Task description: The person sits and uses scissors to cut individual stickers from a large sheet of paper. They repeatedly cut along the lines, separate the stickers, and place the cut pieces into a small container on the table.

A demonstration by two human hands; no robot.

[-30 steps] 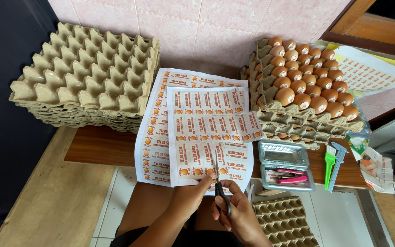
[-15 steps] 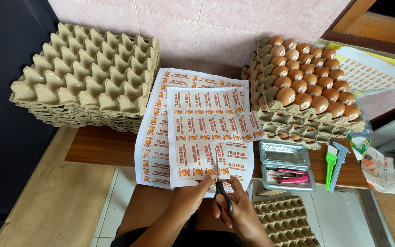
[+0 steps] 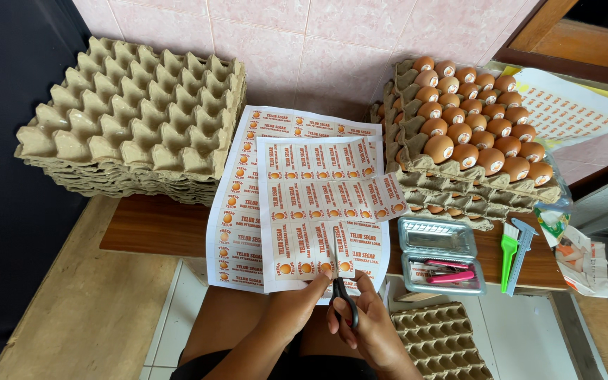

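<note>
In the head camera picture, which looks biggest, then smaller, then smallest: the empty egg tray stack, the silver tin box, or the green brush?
1. Empty egg tray stack
2. Silver tin box
3. Green brush
The gaps are clear, so camera nearness does not change the order.

White label sheet (image 3: 318, 197) printed with rows of orange-red lettering and small orange discs. Black-handled scissors (image 3: 343, 299). Brown eggs (image 3: 476, 123) in grey-beige pulp trays (image 3: 135, 119). Silver tin (image 3: 439, 255) holding pink tools. Green brush (image 3: 508, 253). Pale pink tiled wall (image 3: 304, 42).
</note>
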